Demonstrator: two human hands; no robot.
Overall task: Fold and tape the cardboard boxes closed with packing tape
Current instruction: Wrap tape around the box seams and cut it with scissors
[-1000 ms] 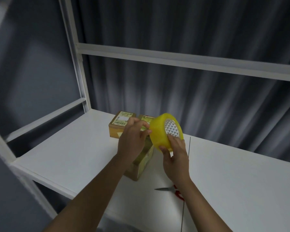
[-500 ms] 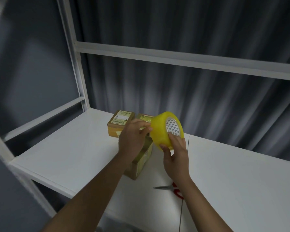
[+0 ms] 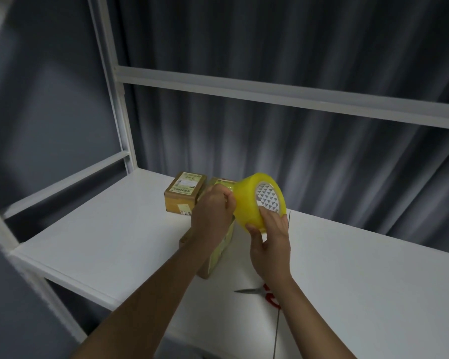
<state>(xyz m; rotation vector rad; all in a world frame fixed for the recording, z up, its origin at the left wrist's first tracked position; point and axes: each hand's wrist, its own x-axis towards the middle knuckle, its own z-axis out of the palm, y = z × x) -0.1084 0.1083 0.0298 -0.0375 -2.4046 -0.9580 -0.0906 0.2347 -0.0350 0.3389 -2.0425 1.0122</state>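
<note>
While each hand grips the tape roll, boxes sit on a white shelf before grey curtains.

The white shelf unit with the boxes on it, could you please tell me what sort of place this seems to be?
Probably a small packing station: brown labelled cardboard boxes sit on a white metal-framed shelf before a grey pleated curtain, with red-handled scissors nearby, and both hands working a yellow roll of packing tape.

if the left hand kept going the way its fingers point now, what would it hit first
The left hand has its fingertips aimed right, at the yellow tape roll held by the right hand. It would meet the roll's outer surface almost at once; they look touching already, though depth is hard to judge.
</note>
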